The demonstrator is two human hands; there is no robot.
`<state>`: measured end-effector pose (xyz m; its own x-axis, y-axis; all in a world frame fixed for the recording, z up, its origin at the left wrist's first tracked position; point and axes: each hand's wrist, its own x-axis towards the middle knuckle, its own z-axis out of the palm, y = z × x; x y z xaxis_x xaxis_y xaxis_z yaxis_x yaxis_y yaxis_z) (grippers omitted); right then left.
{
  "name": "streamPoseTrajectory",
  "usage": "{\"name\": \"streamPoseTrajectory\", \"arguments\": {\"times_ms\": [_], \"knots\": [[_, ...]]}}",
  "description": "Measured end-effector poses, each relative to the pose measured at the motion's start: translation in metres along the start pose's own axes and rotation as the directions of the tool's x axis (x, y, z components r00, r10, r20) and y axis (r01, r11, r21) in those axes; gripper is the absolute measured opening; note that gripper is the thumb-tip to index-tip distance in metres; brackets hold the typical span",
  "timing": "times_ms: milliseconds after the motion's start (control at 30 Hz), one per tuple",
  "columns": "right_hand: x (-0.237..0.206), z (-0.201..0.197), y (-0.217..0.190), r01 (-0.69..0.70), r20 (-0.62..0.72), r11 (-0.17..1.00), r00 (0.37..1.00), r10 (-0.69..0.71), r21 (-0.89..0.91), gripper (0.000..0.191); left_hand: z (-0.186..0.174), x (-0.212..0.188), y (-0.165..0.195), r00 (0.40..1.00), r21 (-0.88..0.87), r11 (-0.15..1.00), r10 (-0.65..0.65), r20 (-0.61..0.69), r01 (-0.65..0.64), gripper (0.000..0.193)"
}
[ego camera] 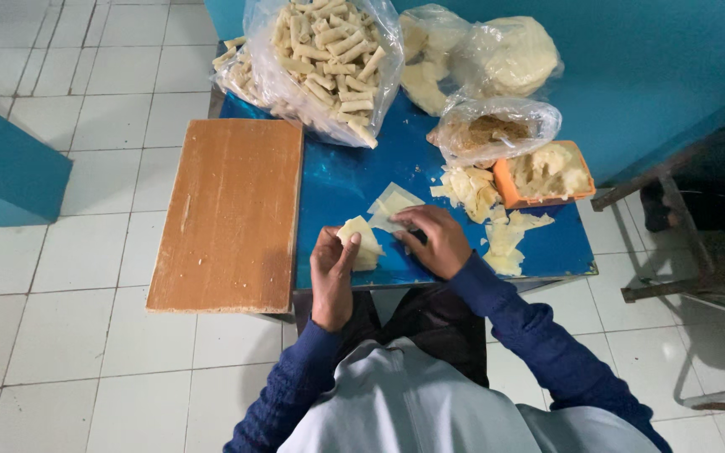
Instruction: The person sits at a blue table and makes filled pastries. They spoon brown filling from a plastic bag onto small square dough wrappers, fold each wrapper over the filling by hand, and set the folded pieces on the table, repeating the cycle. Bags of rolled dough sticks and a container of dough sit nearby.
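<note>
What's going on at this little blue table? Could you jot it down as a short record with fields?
Surface: small blue table
Left hand: holds a pale folded pastry sheet
Right hand: rests on flat pale pastry squares
Back of table: clear plastic bag of rolled pastry sticks
Right side: orange tub of pale filling, loose wrapper scraps
Left side: brown wooden board

Clear plastic bags, top of frame

3 bags: rolls (322,59) upper centre, pale dough (497,54) upper right, shreds (497,130) below it.
</note>
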<state>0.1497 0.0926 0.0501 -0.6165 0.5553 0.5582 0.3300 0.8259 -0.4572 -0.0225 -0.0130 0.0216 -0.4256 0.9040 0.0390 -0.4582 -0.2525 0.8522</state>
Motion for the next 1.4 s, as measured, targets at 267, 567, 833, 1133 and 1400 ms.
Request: {"name": "streamPoseTrajectory", "arguments": {"times_ms": [267, 567, 833, 1133, 1400], "knots": [[-0.01, 0.025, 0.0, -0.404, 0.242, 0.833, 0.912, 0.332, 0.379, 0.022, 0.007, 0.001, -0.001, 0.991, 0.042, 0.995, -0.092, 0.096, 0.088, 0.019], [-0.008, 0.018, 0.051, -0.619, 0.564, 0.0, 0.716, 0.412, 0.785, 0.015, -0.009, 0.004, -0.014, 0.998, 0.13, 0.992, -0.002, 0.055, -0.005, 0.023], [0.006, -0.007, 0.055, -0.783, 0.732, 0.215, 0.622, 0.277, 0.584, 0.027, -0.003, 0.012, 0.003, 0.992, 0.239, 0.97, -0.066, 0.109, 0.038, 0.021], [0.014, -0.037, 0.093, -0.703, 0.602, 0.439, 0.709, 0.369, 0.559, 0.016, -0.011, 0.019, 0.02, 0.986, 0.588, 0.801, 0.018, 0.166, -0.113, 0.018], [0.017, 0.004, 0.053, 0.039, 0.016, 0.967, 0.999, -0.036, -0.251, 0.014, -0.019, 0.01, 0.013, 1.0, 0.261, 0.965, 0.006, -0.02, -0.001, 0.024]]}}
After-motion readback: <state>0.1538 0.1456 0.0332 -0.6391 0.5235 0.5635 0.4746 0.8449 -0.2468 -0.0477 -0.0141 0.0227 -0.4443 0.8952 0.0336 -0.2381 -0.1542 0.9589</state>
